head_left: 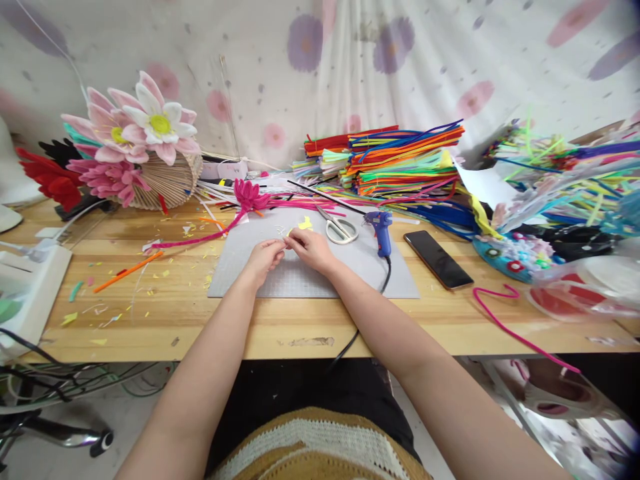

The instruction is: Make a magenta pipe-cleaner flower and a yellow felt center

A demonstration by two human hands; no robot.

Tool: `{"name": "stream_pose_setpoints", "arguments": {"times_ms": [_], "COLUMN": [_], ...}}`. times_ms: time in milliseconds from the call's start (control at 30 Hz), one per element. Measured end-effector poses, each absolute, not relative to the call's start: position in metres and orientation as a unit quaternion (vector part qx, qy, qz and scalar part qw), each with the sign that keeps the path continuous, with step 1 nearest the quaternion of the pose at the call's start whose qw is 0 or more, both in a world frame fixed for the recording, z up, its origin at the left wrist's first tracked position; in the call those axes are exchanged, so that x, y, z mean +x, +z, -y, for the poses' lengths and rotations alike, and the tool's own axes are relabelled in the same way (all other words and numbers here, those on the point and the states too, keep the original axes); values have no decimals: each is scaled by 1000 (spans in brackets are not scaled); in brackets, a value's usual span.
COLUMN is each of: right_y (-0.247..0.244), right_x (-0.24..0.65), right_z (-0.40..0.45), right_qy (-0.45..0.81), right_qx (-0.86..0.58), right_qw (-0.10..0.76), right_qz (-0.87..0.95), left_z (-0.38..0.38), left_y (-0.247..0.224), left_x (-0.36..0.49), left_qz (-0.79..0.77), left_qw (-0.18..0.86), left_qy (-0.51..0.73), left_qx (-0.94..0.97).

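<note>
Over the grey cutting mat [240,273], my left hand [266,260] and my right hand [311,249] meet fingertip to fingertip. Both are closed in a pinch; whatever is between the fingers is too small to make out. Just beyond them lie small white bits [281,230] and yellow scraps [305,223]. Scissors with pale handles [342,231] rest on the mat to the right of my right hand. Further right is a blue glue gun [383,235], its cord running toward me. A magenta fuzzy flower on a stem [251,196] lies to the upper left.
Bundles of coloured pipe cleaners [405,160] are piled at the back. A black phone [438,259] lies right of the mat. An orange stick [128,272] and scraps are scattered left, near a power strip [47,280]. Fuzzy flowers [160,125] stand back left. A pink pipe cleaner [520,339] overhangs the front edge.
</note>
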State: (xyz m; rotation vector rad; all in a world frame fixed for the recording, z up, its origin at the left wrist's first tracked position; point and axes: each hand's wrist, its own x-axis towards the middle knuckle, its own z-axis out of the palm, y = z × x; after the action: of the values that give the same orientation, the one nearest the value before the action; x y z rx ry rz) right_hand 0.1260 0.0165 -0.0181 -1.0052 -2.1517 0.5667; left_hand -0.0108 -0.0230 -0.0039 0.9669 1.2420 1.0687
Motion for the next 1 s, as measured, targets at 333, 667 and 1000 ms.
{"name": "stream_pose_setpoints", "arguments": {"times_ms": [333,667,1000], "right_y": [-27,-21,-20], "right_x": [124,125,123], "right_z": [-25,-20,-21], "right_qy": [411,593,575], "right_qx": [-364,-314,-317], "right_qw": [418,386,420], "right_qz": [724,632,626], "left_z": [23,25,24], "left_y": [-2,-2,-4], "left_x": [-11,-13,-13], "left_qz": [-540,-518,-503], "left_qw": [544,536,555], "left_qy": [480,494,490], "left_qx": [427,447,446]}}
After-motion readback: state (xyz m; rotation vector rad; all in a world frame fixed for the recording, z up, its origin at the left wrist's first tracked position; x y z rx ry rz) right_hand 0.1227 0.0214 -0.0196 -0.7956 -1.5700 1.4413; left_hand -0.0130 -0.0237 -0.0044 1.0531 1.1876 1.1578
